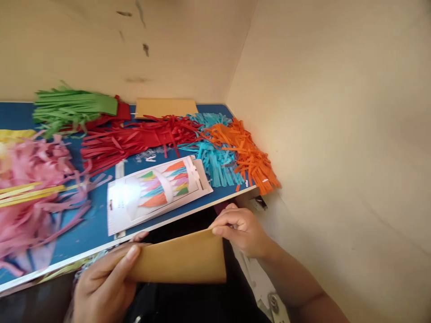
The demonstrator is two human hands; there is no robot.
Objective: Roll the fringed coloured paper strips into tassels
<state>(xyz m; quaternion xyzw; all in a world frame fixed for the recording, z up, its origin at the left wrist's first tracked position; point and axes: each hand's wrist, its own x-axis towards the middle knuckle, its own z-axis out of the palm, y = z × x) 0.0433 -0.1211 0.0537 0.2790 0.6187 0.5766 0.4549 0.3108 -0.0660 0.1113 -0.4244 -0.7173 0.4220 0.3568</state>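
My left hand (104, 282) and my right hand (239, 231) hold a sheet of tan kraft paper (178, 260) between them, bowed into a curve, below the front edge of a blue table (97, 224). The fingers of my right hand pinch its far corner. Just beyond my hands lies a flat packet (158, 195) printed with a multicoloured fringe picture. Fringed paper lies in heaps behind it: pink (37, 188), red (134, 139), green (70, 107), teal (215, 163) and orange (245, 154). Yellow paper strips (30, 195) cross the pink heap.
A beige wall (336, 134) rises at the right, and another (117, 45) stands behind the table. A tan card (164, 107) lies against the back wall. White sheets (256, 282) and a metal bracket (274, 303) sit below the table at lower right.
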